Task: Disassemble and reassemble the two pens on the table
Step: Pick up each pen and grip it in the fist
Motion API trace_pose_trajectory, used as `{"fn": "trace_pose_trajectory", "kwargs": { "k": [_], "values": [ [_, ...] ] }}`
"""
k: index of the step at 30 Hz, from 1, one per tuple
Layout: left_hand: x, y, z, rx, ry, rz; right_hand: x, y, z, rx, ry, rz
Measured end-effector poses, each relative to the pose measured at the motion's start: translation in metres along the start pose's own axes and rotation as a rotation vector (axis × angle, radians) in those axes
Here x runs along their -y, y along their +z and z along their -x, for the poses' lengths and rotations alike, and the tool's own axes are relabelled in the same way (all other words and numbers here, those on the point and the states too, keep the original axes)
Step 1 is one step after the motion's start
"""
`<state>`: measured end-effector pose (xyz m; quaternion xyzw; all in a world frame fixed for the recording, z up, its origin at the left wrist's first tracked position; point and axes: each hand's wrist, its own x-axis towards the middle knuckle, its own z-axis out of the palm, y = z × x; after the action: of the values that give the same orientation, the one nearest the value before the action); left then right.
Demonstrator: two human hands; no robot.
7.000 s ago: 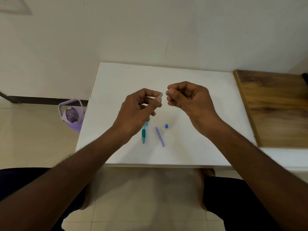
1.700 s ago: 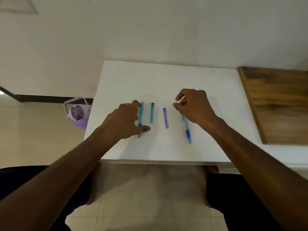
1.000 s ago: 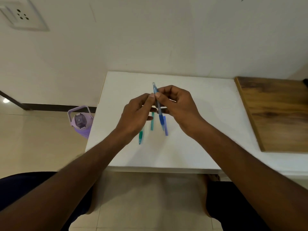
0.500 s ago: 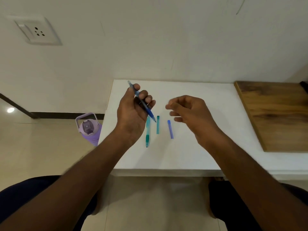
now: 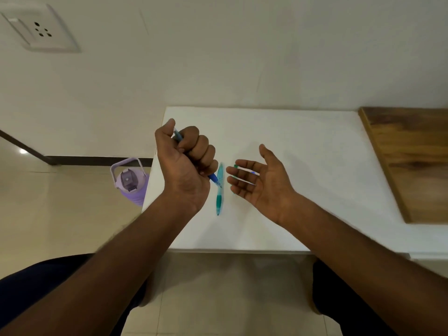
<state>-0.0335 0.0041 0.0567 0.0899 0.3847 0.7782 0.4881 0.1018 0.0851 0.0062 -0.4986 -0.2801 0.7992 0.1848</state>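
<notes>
My left hand (image 5: 185, 166) is closed in a fist around the blue pen (image 5: 213, 177), raised above the white table (image 5: 303, 146); the pen's tip pokes out below my little finger and its back end shows by my thumb. The teal pen body (image 5: 219, 189) lies on the table just right of that fist, tip toward me. My right hand (image 5: 261, 181) hovers palm up with fingers spread and holds nothing. Behind its fingers, a green cap end (image 5: 236, 166) and a bit of the blue cap (image 5: 252, 172) peek out, mostly hidden.
A wooden board (image 5: 412, 161) lies on the right side of the table. A purple water bottle (image 5: 131, 181) stands on the floor left of the table. A wall with a socket (image 5: 40, 29) rises behind the table.
My left hand has turned and closed into a full fist around the blue pen. My right hand has opened palm up and moved over the two caps.
</notes>
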Motion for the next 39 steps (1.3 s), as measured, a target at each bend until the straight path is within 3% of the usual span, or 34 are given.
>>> {"fn": "trace_pose_trajectory", "kwargs": {
  "k": [8, 19, 39],
  "values": [
    [0.002, 0.008, 0.001, 0.035, -0.04, -0.012, -0.027, -0.004, 0.0, 0.058, 0.091, -0.112],
    [0.004, 0.01, 0.001, 0.019, -0.077, -0.02, -0.034, -0.002, 0.001, 0.105, 0.059, -0.179],
    [-0.001, 0.009, 0.005, 0.153, -0.019, 0.043, -0.044, 0.0, -0.005, 0.215, 0.018, -0.377]
  ]
}}
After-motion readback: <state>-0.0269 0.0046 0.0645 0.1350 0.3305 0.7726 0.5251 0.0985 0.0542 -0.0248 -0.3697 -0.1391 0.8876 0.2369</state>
